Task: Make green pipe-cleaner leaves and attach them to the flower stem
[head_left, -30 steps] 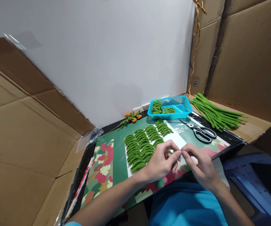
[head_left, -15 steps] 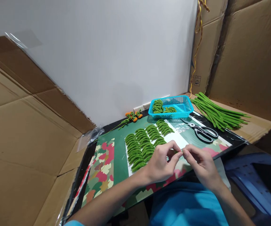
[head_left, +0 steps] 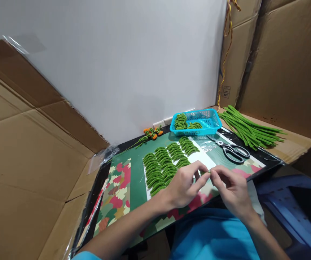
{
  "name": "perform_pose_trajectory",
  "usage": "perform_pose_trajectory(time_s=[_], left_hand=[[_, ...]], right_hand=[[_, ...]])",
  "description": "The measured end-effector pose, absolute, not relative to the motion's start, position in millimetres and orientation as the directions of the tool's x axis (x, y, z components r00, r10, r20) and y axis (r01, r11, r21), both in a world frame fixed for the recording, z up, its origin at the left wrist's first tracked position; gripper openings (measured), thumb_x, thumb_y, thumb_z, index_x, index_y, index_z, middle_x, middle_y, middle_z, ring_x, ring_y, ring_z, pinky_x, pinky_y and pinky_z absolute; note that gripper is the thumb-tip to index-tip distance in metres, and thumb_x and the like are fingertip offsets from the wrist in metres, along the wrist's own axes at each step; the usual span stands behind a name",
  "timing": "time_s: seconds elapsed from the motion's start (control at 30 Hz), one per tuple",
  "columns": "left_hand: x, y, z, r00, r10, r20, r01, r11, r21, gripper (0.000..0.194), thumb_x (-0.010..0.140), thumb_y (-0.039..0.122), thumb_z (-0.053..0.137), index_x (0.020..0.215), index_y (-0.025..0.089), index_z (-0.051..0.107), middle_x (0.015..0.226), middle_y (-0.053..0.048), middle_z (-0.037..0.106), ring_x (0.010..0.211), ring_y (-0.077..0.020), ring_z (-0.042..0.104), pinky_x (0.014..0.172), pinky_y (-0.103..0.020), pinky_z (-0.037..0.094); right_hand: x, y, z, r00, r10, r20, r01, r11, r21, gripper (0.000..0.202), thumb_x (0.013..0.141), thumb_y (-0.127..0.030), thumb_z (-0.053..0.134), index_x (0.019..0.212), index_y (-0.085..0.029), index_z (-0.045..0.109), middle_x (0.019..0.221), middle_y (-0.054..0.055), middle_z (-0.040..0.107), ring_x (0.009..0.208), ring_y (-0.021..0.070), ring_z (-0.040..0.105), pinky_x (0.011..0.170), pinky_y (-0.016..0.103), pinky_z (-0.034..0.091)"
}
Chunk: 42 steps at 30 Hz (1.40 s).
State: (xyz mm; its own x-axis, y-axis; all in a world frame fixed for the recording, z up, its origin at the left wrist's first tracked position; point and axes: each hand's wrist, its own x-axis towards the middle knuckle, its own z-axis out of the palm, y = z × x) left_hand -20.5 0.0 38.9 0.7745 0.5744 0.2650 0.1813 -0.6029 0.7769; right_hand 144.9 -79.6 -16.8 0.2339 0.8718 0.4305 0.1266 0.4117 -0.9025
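Observation:
My left hand (head_left: pixel 189 184) and my right hand (head_left: pixel 231 189) meet fingertip to fingertip above the front of the mat. Both are closed in a pinch on a small piece of green pipe cleaner (head_left: pixel 209 172), mostly hidden by the fingers. Just beyond my left hand, curved green pipe cleaner pieces (head_left: pixel 152 169) lie in several stacked columns on a white sheet (head_left: pixel 202 159). Black-handled scissors (head_left: pixel 232 151) rest on the mat beyond my right hand, with their blades partly spread.
A blue plastic basket (head_left: pixel 211 122) at the back holds more curved green pieces. Long green pipe cleaners (head_left: pixel 253 128) lie in a bundle at right. Orange flowers on green stems (head_left: pixel 154 134) lie at the back left. Cardboard panels (head_left: pixel 22 155) and a white wall surround the table.
Almost nothing differs. Both hands stay pinched together at the same spot, with only slight finger movement, and the view has shifted a little.

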Motion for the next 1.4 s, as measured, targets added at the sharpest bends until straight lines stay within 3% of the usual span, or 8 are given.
perform_pose_trajectory(time_s=[0.17,0.43,0.73,0.9,1.0,1.13,1.23,1.4], left_hand=[[-12.3,-1.1,47.1,0.809,0.529,-0.256,0.111,0.289,0.951,0.041,0.097,0.057,0.067,0.09,0.018,0.056,0.078,0.001,0.059,0.047,-0.0073,0.055,0.037,-0.018,0.033],[-14.1,0.5,45.3,0.786,0.56,-0.261,0.043,0.372,0.927,0.032,0.091,0.043,0.078,0.091,0.016,0.059,0.081,0.0,0.063,0.047,-0.0052,0.053,0.037,-0.015,0.034],[-14.1,-5.8,38.7,0.755,0.654,0.053,0.124,-0.222,0.967,0.023,0.103,0.039,0.06,0.093,0.018,0.056,0.069,0.003,0.053,0.056,-0.0108,0.049,0.051,-0.022,0.04],[-24.1,3.1,31.4,0.858,0.278,0.432,0.127,-0.93,0.346,0.019,0.101,0.014,0.043,0.095,0.018,0.06,0.089,-0.006,0.062,0.07,-0.0155,0.052,0.063,-0.028,0.041],[-27.5,8.1,28.1,0.865,0.148,0.479,0.1,-0.987,0.124,0.026,0.103,0.012,0.039,0.095,0.017,0.063,0.085,-0.006,0.062,0.065,-0.0159,0.051,0.059,-0.029,0.038],[-22.9,2.8,37.0,0.794,0.456,0.402,0.205,-0.823,0.529,0.021,0.107,0.025,0.046,0.099,0.017,0.064,0.09,-0.006,0.065,0.074,-0.0155,0.057,0.067,-0.028,0.044],[-15.6,-2.8,46.1,0.755,0.653,0.061,0.228,-0.349,0.909,0.034,0.106,0.048,0.054,0.092,0.018,0.062,0.075,0.001,0.058,0.058,-0.0101,0.049,0.056,-0.024,0.04],[-8.3,-1.4,46.5,0.726,0.659,-0.194,0.119,0.157,0.98,0.049,0.09,0.063,0.072,0.085,0.016,0.059,0.076,0.002,0.061,0.046,-0.006,0.047,0.042,-0.021,0.031]], right_hand=[[150.3,-75.4,-18.7,0.121,0.668,0.734,0.508,0.594,-0.624,0.017,0.104,-0.009,0.054,0.097,-0.022,0.063,0.079,0.001,0.063,0.07,0.0151,0.059,0.068,0.027,0.047],[156.9,-69.8,-23.5,0.014,0.657,0.754,0.617,0.587,-0.523,0.017,0.103,-0.006,0.054,0.1,-0.021,0.059,0.086,0.003,0.065,0.077,0.0162,0.062,0.073,0.028,0.047],[150.4,-75.7,-19.8,0.215,0.811,0.545,0.302,0.475,-0.826,0.028,0.104,-0.027,0.059,0.078,-0.019,0.065,0.067,0.001,0.059,0.057,0.0121,0.051,0.053,0.026,0.038],[142.4,-74.5,-17.1,0.054,0.999,0.002,-0.474,0.028,-0.88,0.043,0.091,-0.054,0.074,0.069,-0.018,0.063,0.048,-0.007,0.043,0.036,0.004,0.02,0.034,0.021,0.015],[142.0,-73.3,-16.7,0.006,0.999,-0.045,-0.535,-0.035,-0.844,0.044,0.086,-0.055,0.079,0.07,-0.017,0.065,0.05,-0.007,0.045,0.036,0.0026,0.019,0.034,0.02,0.015],[145.9,-74.5,-15.6,0.231,0.949,0.213,-0.164,0.254,-0.953,0.036,0.098,-0.047,0.07,0.076,-0.018,0.07,0.058,-0.001,0.055,0.046,0.0091,0.041,0.043,0.024,0.033],[150.2,-75.3,-15.4,0.27,0.836,0.479,0.203,0.436,-0.877,0.026,0.104,-0.032,0.062,0.082,-0.021,0.069,0.071,0.002,0.064,0.061,0.0144,0.055,0.058,0.027,0.044],[154.4,-72.9,-18.7,0.099,0.739,0.667,0.444,0.567,-0.694,0.018,0.105,-0.014,0.055,0.092,-0.022,0.066,0.08,0.002,0.066,0.069,0.0152,0.059,0.067,0.028,0.046]])
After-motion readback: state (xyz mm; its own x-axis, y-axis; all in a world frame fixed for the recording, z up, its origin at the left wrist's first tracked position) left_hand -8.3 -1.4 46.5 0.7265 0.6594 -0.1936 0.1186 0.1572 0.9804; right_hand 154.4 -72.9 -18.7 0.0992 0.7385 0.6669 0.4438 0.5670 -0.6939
